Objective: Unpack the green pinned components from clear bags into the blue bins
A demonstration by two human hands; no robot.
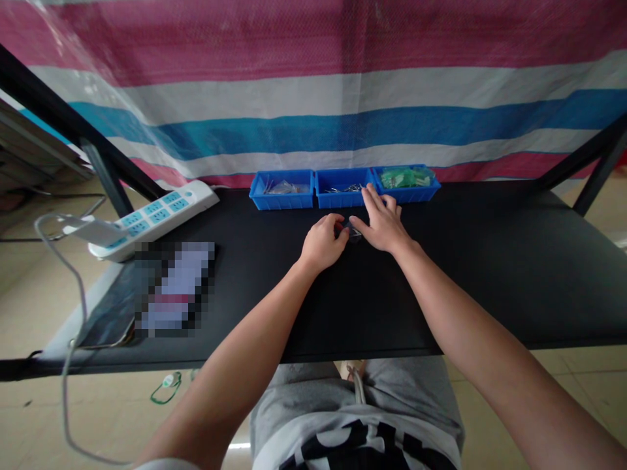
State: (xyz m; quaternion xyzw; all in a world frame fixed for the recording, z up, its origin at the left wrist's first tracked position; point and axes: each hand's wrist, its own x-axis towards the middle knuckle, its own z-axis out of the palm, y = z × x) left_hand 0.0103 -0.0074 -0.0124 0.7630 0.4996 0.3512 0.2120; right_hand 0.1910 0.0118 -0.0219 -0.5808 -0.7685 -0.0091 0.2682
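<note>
My left hand [323,243] rests curled on the black tabletop [470,274], its fingertips around a small dark, partly see-through part [353,233]. The tip of my right thumb reaches that same part from the other side. My right hand [383,222] lies with its fingers spread, the fingertips at the front rim of the middle of several joined blue plastic bins [340,199]. That bin holds small metal pieces. The left bin [281,200] holds a clear bag, and the right bin [406,194] holds green items in plastic.
A white power strip [154,219] with blue sockets lies at the table's left, and a grey cable [73,313] hangs off that side. Next to it is a pixelated, unreadable flat object [174,287]. A striped tarp hangs behind the table, and black metal frame bars stand at both sides.
</note>
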